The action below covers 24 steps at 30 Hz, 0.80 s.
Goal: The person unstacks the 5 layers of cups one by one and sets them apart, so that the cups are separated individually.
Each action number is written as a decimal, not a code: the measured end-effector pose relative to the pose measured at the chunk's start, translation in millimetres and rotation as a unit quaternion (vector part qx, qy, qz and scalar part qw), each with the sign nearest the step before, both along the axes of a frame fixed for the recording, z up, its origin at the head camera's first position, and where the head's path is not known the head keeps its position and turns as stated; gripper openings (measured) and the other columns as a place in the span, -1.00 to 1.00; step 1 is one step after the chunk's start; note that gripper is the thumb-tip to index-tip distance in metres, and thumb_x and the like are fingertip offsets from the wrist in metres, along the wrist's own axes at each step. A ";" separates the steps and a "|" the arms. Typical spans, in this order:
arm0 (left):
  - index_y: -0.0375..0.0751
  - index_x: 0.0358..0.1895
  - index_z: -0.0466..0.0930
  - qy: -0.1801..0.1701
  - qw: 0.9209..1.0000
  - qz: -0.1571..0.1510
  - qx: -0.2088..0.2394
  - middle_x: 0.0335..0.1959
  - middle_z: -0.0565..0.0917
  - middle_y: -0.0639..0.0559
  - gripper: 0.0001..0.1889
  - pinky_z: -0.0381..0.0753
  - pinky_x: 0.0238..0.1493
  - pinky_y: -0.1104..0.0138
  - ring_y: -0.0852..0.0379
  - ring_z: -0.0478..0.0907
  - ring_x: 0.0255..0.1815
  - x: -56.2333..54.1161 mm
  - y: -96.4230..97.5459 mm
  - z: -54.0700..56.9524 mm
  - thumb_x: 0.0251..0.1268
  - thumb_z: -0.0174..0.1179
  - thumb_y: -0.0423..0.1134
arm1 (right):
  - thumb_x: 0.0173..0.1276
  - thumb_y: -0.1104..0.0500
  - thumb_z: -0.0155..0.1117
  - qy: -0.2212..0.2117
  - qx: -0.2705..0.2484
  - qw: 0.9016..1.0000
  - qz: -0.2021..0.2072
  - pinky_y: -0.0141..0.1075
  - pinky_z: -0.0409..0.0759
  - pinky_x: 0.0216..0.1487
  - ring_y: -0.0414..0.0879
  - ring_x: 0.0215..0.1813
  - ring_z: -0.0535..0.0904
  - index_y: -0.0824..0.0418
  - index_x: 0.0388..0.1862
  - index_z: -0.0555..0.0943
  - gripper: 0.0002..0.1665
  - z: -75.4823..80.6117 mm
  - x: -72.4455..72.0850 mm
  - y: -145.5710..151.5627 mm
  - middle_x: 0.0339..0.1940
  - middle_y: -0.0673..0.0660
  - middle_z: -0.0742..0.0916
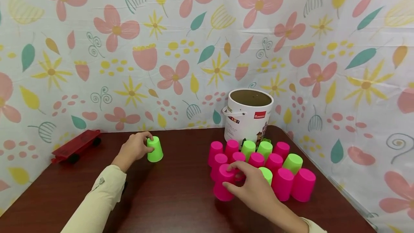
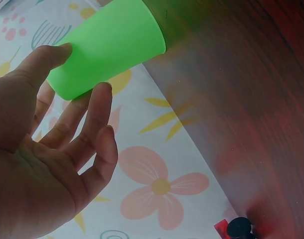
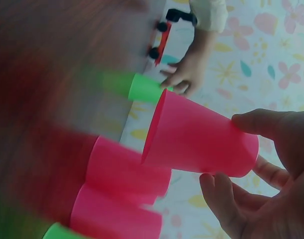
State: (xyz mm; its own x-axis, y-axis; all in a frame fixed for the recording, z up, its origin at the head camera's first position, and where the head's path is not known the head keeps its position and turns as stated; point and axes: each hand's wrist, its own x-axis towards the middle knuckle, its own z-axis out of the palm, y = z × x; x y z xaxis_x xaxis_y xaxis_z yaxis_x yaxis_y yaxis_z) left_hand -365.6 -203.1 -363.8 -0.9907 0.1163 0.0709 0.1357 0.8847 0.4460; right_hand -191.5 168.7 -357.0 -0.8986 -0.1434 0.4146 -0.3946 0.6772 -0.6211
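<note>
My left hand (image 1: 136, 147) pinches an upside-down green cup (image 1: 155, 149) on the left half of the table. In the left wrist view the thumb and fingers lie around the closed end of that green cup (image 2: 109, 47). My right hand (image 1: 253, 188) grips a pink cup (image 1: 224, 184) near its closed top, at the front left of the grouped cups. The right wrist view shows this pink cup (image 3: 199, 137) raised off the table, between thumb and fingertips, its rim toward the tabletop.
Several upside-down pink cups (image 1: 283, 184) and green cups (image 1: 293, 163) stand grouped on the right of the dark table (image 1: 184, 197). Behind them is a white bucket (image 1: 242, 127) with a handle. A red toy skateboard (image 1: 77, 146) lies at the far left, by the floral wall cloth (image 1: 181, 46).
</note>
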 end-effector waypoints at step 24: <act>-0.08 0.06 0.55 -0.003 1.000 -0.001 0.007 -0.09 0.68 -0.08 -0.62 0.54 -0.30 0.08 0.03 0.58 -0.29 2.9 1.2 -1.2 0.21 0.41 -0.17 | 0.05 0.17 0.61 -0.094 0.066 0.990 -0.085 -0.35 0.44 -0.55 -0.18 -0.70 0.37 0.08 -0.08 0.65 -0.56 -12.9 -7.6 34.7 -0.72 -0.08 0.50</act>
State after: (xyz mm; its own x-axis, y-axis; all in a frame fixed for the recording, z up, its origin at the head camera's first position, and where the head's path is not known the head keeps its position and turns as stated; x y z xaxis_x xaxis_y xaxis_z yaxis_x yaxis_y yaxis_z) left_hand -362.7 -201.9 -365.0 -0.9909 0.1168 0.0676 0.1348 0.8777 0.4599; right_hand -199.0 203.4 -369.8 -0.9741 -0.0250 0.2249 -0.1534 0.8034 -0.5753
